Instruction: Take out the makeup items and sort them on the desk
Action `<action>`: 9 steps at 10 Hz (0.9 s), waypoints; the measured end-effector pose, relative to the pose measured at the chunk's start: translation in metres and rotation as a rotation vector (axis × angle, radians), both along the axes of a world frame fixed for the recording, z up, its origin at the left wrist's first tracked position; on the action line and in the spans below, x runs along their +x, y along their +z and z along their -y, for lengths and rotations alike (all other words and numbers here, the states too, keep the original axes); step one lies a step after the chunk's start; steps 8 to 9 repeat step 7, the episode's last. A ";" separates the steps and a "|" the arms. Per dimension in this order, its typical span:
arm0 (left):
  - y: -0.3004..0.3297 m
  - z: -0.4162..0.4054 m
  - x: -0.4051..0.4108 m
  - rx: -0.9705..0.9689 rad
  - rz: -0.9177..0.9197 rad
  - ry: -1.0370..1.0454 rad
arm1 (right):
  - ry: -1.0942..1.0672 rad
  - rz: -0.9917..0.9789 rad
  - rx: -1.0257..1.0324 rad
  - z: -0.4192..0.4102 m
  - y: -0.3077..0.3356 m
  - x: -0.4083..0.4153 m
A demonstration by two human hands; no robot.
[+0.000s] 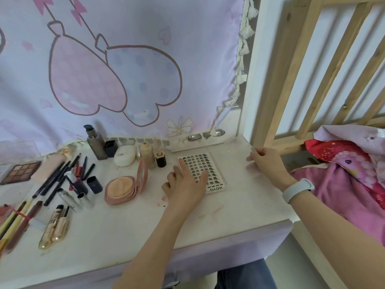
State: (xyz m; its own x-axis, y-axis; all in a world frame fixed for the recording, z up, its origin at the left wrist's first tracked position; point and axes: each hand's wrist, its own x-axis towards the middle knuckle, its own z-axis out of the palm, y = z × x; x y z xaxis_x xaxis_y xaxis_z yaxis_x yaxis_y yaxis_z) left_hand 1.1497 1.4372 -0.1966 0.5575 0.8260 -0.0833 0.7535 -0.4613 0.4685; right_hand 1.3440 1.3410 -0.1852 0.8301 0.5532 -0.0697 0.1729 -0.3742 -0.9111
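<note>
A clear tray of false lashes (210, 166) lies flat on the white desk (239, 209). My left hand (185, 184) rests on the tray's left part with straight fingers spread. My right hand (264, 161) sits near the desk's right edge with loosely curled fingers, holding nothing. Left of the tray stands an open pink cushion compact (125, 187). Behind it are a beige foundation bottle (147, 153), a white oval case (124, 155), a small black-capped bottle (160, 158) and a grey pump bottle (96, 142).
Pencils and brushes (56, 176), lipsticks (77, 190), gold tubes (54, 228) and an eyeshadow palette (20, 172) cover the desk's left half. A printed cloth (125, 69) hangs behind. Wooden rails (308, 76) and pink bedding (350, 176) stand at the right.
</note>
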 end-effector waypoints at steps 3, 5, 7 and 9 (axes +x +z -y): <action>-0.019 0.003 0.002 0.150 -0.010 0.029 | 0.048 0.649 -0.554 -0.006 -0.029 -0.007; -0.017 0.001 0.005 0.116 -0.014 0.052 | 0.034 0.675 -0.563 -0.008 -0.029 -0.010; -0.011 0.011 -0.021 0.177 0.133 -0.025 | -0.086 0.748 0.008 0.001 -0.014 -0.020; -0.011 0.011 -0.021 0.177 0.133 -0.025 | -0.086 0.748 0.008 0.001 -0.014 -0.020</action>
